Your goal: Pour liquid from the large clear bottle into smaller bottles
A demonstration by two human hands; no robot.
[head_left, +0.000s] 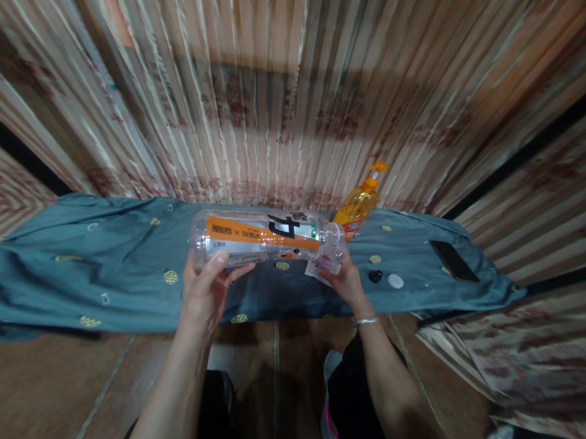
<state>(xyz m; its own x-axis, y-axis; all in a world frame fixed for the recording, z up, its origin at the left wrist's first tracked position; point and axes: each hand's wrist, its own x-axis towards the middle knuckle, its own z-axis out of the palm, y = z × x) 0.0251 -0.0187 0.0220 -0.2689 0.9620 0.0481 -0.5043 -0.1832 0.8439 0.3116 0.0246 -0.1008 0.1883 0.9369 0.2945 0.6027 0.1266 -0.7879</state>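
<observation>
Head view, near to far. Nearest, a shoe (331, 399) is standing on the tiled floor (260, 357), and a bracelet (366, 320) is circling the right wrist. Above the near side of the cloth-covered table (135, 278), the left hand (203, 291) is gripping the base end of a large clear bottle (255, 237); its thumb is pressing the near side, while one finger is stretching apart beneath. The right hand (347, 282) is reaching to the neck end, beside a pale packet (318, 271); whether its partly hidden fingers are pinching the neck or a separate clear piece, one cannot tell. The bottle is lying sideways between the hands, its orange label facing up. It is probably weighing little, being apparently empty; its thin wall is likely yielding and denting under a squeeze, its smooth skin perhaps slipping. The base and the narrow neck are seemingly offering the firmest holds. To the right, a black cap (375, 276), a white disc (395, 281) and a dark phone (453, 261) are resting. Farther, an orange pump bottle (358, 207) is standing before a pleated curtain (259, 117).
</observation>
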